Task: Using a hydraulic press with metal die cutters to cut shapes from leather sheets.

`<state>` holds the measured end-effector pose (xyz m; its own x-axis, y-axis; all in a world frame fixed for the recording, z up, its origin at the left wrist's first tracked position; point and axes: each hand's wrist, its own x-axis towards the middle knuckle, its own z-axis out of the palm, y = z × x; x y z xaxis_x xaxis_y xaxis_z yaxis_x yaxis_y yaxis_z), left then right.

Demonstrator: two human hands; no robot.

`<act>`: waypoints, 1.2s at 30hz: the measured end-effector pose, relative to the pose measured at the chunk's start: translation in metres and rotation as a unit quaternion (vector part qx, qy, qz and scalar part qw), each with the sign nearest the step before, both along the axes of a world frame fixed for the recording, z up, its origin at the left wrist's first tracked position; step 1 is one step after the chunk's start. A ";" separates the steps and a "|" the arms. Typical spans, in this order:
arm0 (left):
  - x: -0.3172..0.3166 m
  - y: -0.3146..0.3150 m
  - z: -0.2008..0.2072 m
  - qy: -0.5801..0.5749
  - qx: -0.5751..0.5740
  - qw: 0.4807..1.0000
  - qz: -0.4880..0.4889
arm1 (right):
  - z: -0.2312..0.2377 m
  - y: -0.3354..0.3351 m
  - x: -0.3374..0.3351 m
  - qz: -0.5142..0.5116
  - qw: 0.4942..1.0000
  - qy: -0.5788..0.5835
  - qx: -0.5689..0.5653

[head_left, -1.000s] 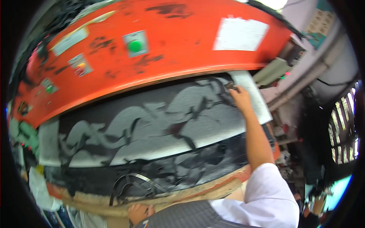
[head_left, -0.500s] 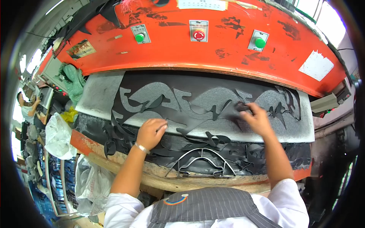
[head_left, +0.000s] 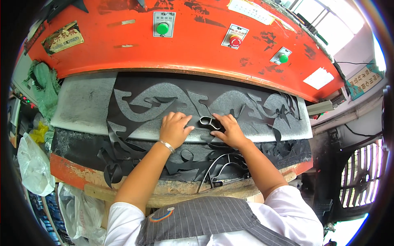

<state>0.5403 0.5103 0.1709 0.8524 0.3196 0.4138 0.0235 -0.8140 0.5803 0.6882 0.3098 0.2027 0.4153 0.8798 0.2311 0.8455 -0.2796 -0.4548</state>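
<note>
A small metal cutting die with black edges stands over the cutting board, left of centre. My right hand grips its right side between thumb and fingers. Just left of the die, my left hand rests on the board with its thumb and fingers apart, holding nothing. Under and beyond both hands spreads a black sheet, leather-like, with large curved cut-outs baring the grey-white cutting board. A larger arch-shaped metal cutting die lies near my right forearm, partly hidden by it.
Beyond the board rises the orange press front, with two green buttons and a red one. Black offcuts lie along the near edge, above a wooden rail. White plastic bags hang at the left.
My right hand has come left and nearer, and now holds the small die by my left hand. My left hand has shifted slightly. The view has turned rightward.
</note>
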 end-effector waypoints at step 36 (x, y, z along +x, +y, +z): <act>-0.049 0.017 0.195 -0.262 0.149 0.945 0.125 | 0.148 -0.073 0.085 -0.405 0.769 -0.217 0.444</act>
<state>0.4911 0.5269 0.3660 0.4187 0.2872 0.8615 0.0099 -0.9501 0.3119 0.7736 0.2366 0.3508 0.4593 -0.2122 0.8626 0.6829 -0.5366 -0.4957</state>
